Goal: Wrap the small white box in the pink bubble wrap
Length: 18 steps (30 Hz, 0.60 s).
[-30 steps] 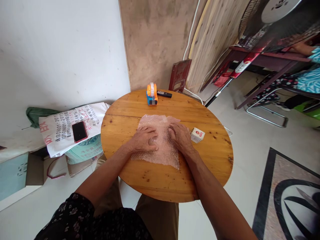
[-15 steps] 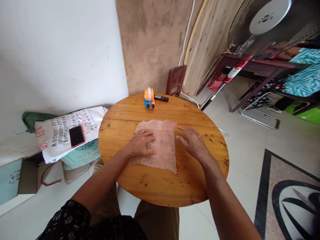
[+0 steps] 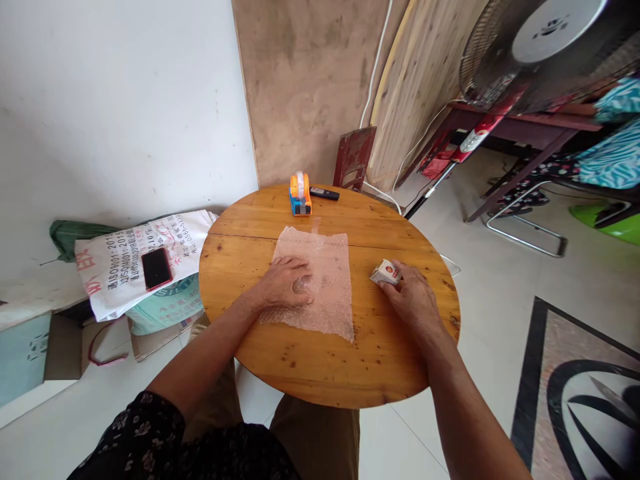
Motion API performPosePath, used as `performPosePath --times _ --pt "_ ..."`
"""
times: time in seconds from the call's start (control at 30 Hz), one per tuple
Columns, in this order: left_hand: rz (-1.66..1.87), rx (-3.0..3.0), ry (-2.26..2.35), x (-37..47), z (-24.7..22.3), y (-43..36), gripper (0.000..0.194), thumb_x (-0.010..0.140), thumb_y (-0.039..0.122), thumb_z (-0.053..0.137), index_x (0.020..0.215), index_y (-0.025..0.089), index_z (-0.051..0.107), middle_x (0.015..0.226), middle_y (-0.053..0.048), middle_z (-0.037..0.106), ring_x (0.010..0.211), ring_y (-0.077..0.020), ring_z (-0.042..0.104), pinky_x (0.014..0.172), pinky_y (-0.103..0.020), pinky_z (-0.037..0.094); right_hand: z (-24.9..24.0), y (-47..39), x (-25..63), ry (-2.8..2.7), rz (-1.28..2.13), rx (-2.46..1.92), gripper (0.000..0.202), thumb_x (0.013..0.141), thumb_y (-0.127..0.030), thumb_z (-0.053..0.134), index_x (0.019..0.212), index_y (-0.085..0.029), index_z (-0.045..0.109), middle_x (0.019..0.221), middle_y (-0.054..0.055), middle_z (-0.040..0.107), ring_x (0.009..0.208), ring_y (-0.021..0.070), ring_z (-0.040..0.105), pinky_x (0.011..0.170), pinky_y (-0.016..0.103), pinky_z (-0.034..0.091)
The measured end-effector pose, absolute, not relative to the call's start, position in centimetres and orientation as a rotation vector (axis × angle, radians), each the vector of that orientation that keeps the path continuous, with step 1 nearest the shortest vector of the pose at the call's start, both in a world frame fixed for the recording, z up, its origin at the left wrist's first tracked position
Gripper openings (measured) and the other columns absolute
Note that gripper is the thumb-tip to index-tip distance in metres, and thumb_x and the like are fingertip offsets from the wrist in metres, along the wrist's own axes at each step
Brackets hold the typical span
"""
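Observation:
A sheet of clear bubble wrap (image 3: pixel 327 280) lies spread on the round wooden table (image 3: pixel 320 380). My left hand (image 3: pixel 287 283) rests on its left part, fingers stretched out and palm down. A short strip of clear tape (image 3: pixel 316 225) sticks out from the sheet's far edge. To the right of the wrap, my right hand (image 3: pixel 413 293) grips a small white box (image 3: pixel 386 272) with a red mark, between thumb and fingers. The hand covers the box's right side.
An orange and blue tape dispenser (image 3: pixel 300 195) and a black remote-like object (image 3: pixel 324 193) sit at the table's far edge. A phone (image 3: pixel 157 269) lies on printed sacks (image 3: pixel 125 280) at left. A standing fan (image 3: pixel 545 40) and a seated person (image 3: pixel 610 157) are at right.
My right hand, open before with no box visible, has moved slightly right and now holds the small white box. The wrap's far edge lies farther out, with the tape strip showing.

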<state>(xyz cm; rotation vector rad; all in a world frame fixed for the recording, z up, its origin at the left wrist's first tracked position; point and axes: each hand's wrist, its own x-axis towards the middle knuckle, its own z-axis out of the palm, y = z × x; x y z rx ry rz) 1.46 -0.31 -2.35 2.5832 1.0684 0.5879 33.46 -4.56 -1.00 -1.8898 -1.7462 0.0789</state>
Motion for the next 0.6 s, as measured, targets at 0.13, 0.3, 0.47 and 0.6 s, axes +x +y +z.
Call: performPosePath --times 0.13,0.3,0.47,0.6 --pt "0.577 2.569 1.082 1.5 -2.0 -0.4 0.057 0.071 0.045 0.076 0.121 0.018 0.067 0.143 -0.014 0.056 0.132 -0.0324 0.048 0.114 -0.050 0.032 0.9 -6.7 32.6 -1.556 0.511 -1.774 0.055 0.074 -0.041 0.071 0.125 -0.021 0.062 0.114 0.011 0.071 0.099 0.0298 0.068 0.094 0.050 0.052" --pt "0.562 2.565 1.078 1.6 -1.9 -0.4 0.055 0.071 0.045 0.076 0.120 0.020 0.067 0.143 -0.013 0.056 0.132 -0.0329 0.048 0.115 -0.050 0.032 3.5 -8.9 29.6 -1.575 0.862 -1.445 0.056 0.073 -0.040 0.078 0.125 -0.027 0.063 0.117 0.005 0.072 0.105 0.0252 0.067 0.098 0.043 0.052" --pt "0.616 2.501 1.060 1.5 -2.1 -0.3 0.072 0.069 0.044 0.076 0.133 0.016 0.057 0.141 -0.016 0.055 0.132 -0.0362 0.047 0.113 -0.054 0.033 3.8 -6.4 25.7 -1.755 0.862 -1.337 0.051 0.075 -0.031 0.074 0.124 -0.025 0.063 0.115 0.005 0.071 0.098 0.0230 0.067 0.090 0.040 0.054" --pt "0.779 2.228 1.010 1.2 -2.7 0.3 0.081 0.073 0.027 0.065 0.147 0.011 0.038 0.144 -0.019 0.052 0.132 -0.0341 0.049 0.112 -0.051 0.038 1.7 -3.1 23.5 -1.905 0.726 -1.262 0.051 0.073 -0.022 0.067 0.123 -0.024 0.062 0.116 0.007 0.069 0.094 0.0226 0.067 0.083 0.039 0.056"
